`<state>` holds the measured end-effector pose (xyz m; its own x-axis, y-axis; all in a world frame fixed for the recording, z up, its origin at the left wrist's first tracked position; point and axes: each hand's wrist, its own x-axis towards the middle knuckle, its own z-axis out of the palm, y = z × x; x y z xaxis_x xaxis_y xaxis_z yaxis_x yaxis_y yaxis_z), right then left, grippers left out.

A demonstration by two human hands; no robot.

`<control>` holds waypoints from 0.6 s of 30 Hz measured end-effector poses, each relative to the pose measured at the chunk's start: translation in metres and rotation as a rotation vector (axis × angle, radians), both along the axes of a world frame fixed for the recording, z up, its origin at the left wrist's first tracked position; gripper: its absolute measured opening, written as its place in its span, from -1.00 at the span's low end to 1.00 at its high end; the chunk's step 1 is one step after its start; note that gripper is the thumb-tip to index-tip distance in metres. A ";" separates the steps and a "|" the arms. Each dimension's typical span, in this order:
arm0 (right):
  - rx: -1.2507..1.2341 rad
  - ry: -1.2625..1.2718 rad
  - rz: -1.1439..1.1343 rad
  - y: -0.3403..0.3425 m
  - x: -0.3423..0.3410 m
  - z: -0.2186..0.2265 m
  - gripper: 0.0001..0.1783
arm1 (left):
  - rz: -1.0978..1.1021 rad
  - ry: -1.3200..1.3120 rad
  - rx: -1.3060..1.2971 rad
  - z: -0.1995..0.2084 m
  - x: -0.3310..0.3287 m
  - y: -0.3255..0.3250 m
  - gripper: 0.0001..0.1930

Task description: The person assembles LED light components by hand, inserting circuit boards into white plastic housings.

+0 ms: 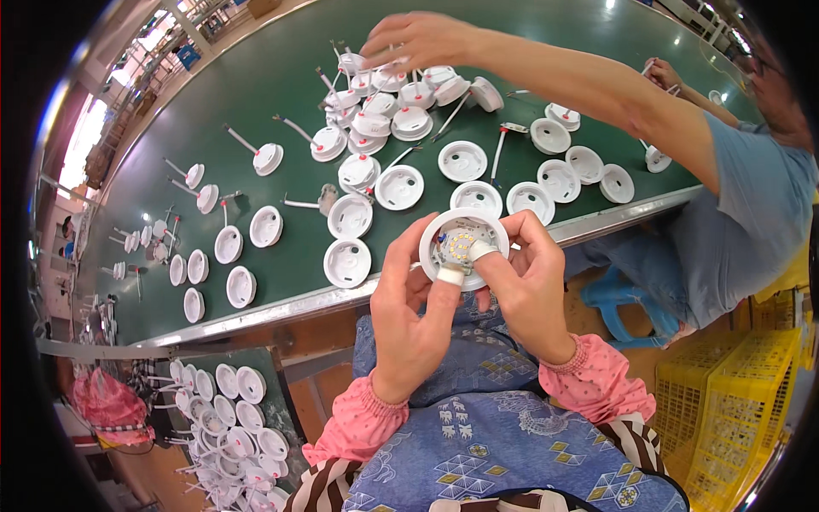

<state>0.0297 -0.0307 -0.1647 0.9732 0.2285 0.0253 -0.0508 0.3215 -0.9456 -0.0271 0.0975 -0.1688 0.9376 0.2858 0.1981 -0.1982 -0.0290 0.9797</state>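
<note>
Between my two hands, above my lap at the bench edge, is a round white lamp housing (pixel 433 232) with its open side toward me. Inside it sits a small LED board with yellow chips. My left hand (pixel 414 303) grips the rim from the left, its white-wrapped thumb pressing at the lower inside. My right hand (pixel 531 282) holds the right side, and its thumb, also white-wrapped, lies on the board. Right beyond my hands stand more white housings, one (pixel 347 263) to the left and one (pixel 531 203) to the right.
A heap of white housings with wires (pixel 371 124) lies on the green bench (pixel 307 230). A co-worker's bare arm (pixel 589 81) reaches over it from the right. Lower left, a side table holds many housings (pixel 247 418). Yellow crates (pixel 738 401) and a blue stool (pixel 618 303) stand right.
</note>
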 end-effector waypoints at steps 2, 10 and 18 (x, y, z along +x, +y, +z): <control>-0.020 0.017 0.027 0.002 -0.003 -0.002 -0.80 | 0.055 -0.031 -0.026 -0.003 0.005 0.001 -0.54; -0.331 -0.346 0.081 0.002 0.003 -0.009 -0.81 | 0.046 0.020 0.087 -0.003 -0.002 0.017 -0.68; -0.295 -0.275 0.148 0.008 0.003 -0.010 -0.83 | 0.032 0.016 0.105 -0.011 0.001 0.026 -0.64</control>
<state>0.0331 -0.0223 -0.1751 0.8954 0.4017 0.1923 0.1911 0.0435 -0.9806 -0.0258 0.1235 -0.1803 0.9316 0.2938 0.2139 -0.1803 -0.1375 0.9740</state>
